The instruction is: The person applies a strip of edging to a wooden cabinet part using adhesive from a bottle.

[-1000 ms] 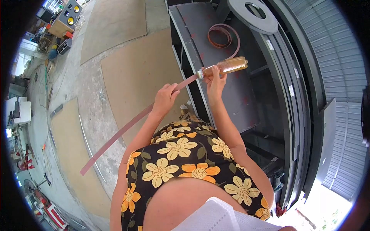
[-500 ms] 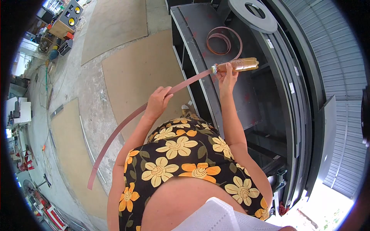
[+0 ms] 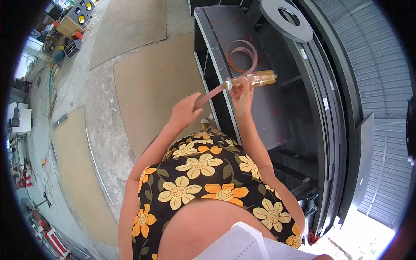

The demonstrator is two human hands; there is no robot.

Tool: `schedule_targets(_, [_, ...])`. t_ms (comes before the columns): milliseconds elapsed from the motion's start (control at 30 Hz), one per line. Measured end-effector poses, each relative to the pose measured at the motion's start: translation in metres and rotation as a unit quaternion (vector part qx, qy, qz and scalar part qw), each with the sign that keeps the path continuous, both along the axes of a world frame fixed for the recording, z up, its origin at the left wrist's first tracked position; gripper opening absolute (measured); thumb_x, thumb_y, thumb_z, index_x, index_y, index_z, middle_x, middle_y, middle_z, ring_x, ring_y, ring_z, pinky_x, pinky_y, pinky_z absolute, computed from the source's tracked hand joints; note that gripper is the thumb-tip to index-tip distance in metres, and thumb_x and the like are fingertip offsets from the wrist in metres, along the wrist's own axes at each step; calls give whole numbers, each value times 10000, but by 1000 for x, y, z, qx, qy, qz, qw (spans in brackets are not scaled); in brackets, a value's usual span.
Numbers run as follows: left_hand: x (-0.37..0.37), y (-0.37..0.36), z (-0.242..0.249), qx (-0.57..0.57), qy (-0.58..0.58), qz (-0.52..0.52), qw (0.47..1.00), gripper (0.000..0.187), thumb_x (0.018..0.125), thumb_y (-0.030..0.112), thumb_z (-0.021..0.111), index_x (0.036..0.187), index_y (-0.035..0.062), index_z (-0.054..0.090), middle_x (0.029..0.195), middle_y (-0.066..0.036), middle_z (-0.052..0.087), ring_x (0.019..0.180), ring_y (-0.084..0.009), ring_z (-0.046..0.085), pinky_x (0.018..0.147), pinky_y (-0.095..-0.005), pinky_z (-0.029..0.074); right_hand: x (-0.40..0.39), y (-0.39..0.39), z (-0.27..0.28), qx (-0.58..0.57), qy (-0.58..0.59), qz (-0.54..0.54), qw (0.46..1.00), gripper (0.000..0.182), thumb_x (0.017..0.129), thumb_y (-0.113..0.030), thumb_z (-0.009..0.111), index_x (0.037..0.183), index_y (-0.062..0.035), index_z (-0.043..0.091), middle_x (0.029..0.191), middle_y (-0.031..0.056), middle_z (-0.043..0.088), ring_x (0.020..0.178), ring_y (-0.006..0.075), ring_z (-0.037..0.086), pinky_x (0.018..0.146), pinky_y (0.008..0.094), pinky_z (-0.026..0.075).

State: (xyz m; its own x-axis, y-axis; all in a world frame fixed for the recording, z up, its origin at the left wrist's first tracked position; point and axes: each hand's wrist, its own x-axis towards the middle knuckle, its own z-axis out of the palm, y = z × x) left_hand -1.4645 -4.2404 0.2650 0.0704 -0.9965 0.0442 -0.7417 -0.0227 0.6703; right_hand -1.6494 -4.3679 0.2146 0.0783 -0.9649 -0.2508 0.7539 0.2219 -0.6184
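My right hand (image 3: 242,97) is closed around a clear plastic bottle (image 3: 262,78) of amber liquid, tilted nearly on its side. The bottle's whitish neck (image 3: 227,85) points left and meets a long pinkish-brown strip (image 3: 213,94). At the strip's near part, my left hand (image 3: 185,112) pinches it between thumb and fingers. The strip's loose coil (image 3: 242,52) rests on the dark panel surface behind the bottle. Past my left hand, most of the strip is hidden by my hand and forearm.
A dark cabinet frame (image 3: 271,117) stands to the right, with tall dark panels (image 3: 333,130) leaning beyond it. A large grey roll (image 3: 265,11) hangs at the upper right. Brown boards (image 3: 151,78) lie on the concrete floor. Tools and a speaker (image 3: 80,19) line the left.
Both the bottle and my right hand have shifted left and slightly down. My left hand is a little further right on the strip. The coil looks smaller, and the strip's tail no longer shows.
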Motion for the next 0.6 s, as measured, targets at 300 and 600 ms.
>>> schedule_targets(300, [-3, -7, -11, -29, 86, -6, 996, 321, 784, 83, 599, 1102, 59, 573, 867, -161, 574, 805, -351, 559, 712, -407, 439, -7, 2, -9, -4, 56, -21, 998, 430, 834, -152, 627, 1144, -105, 333, 965, 114, 549, 809, 280, 639, 619, 378, 559])
schedule_targets(600, [9, 11, -5, -7, 30, -37, 999, 310, 784, 77, 591, 1094, 72, 578, 838, -153, 553, 796, -344, 550, 694, -410, 447, -45, -23, -43, 23, 145, -82, 986, 478, 799, -149, 664, 1145, -79, 342, 952, 87, 530, 767, 218, 630, 541, 331, 565])
